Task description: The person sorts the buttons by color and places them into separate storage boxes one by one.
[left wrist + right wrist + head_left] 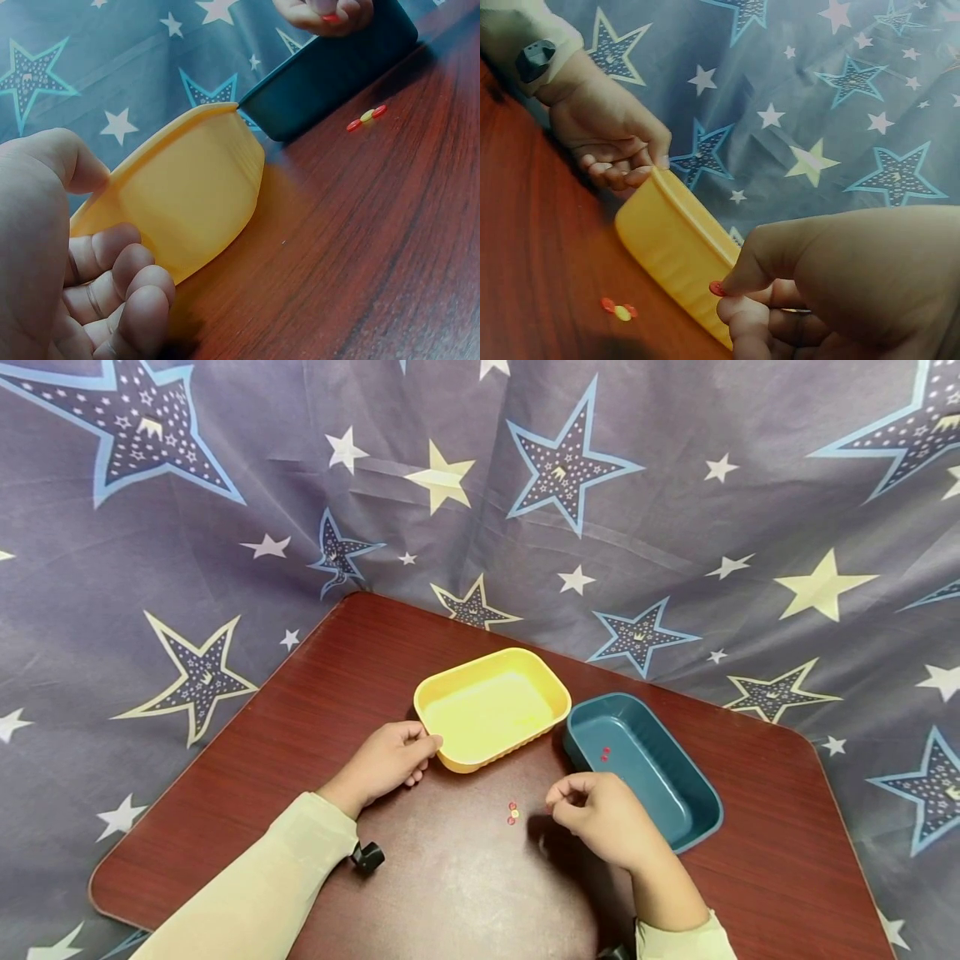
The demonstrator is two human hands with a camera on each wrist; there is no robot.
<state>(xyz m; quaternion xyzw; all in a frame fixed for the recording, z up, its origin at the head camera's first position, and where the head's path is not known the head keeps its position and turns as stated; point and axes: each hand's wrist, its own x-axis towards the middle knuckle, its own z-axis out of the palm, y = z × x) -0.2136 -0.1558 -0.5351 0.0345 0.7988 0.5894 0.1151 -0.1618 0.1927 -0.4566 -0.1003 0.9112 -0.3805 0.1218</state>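
Note:
My left hand (393,760) pinches the near left corner of the yellow tray (457,767) at its rim, thumb on top and the other fingers curled below. My right hand (600,814) is in front of the teal tray (701,835), above the table. Between its thumb and forefinger it pinches a small red button (717,288). Left of this hand, two red buttons and a yellow button (514,814) lie close together on the table. A few red buttons (605,754) are inside the teal tray, near its left end.
Both trays stand side by side on the dark red wooden table (315,693), their near corners almost meeting. A star-patterned curtain (450,543) hangs behind the table's back edges. A black wrist device (367,857) sits at the left sleeve.

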